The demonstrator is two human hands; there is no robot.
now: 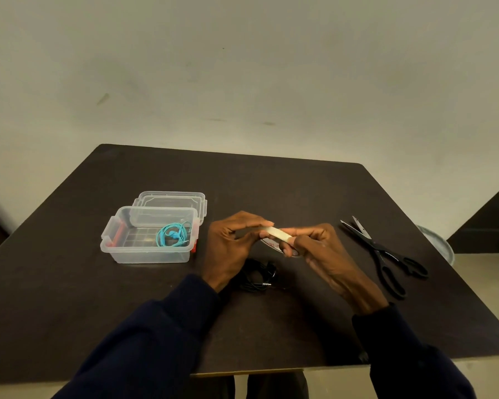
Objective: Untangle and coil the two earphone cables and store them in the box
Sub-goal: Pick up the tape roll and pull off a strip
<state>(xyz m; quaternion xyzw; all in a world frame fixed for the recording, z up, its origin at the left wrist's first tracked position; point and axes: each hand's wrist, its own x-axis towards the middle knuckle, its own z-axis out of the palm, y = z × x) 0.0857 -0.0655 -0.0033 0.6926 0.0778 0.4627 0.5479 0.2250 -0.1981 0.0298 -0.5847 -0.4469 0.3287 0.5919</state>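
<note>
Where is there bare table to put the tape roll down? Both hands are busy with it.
Bare: the near-left table in front of the box, and the far stretch behind the scissors. Crowded: the middle, where the black earphones lie under both hands.

No legible txt anywhere; red marks on tape roll (272, 243) too blurred to read.

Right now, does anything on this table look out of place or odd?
Nothing looks damaged or spilled. The scissors lie open on the right, blades apart. The black earphone cable sits loose on the table, not in the box with the blue one.
</note>
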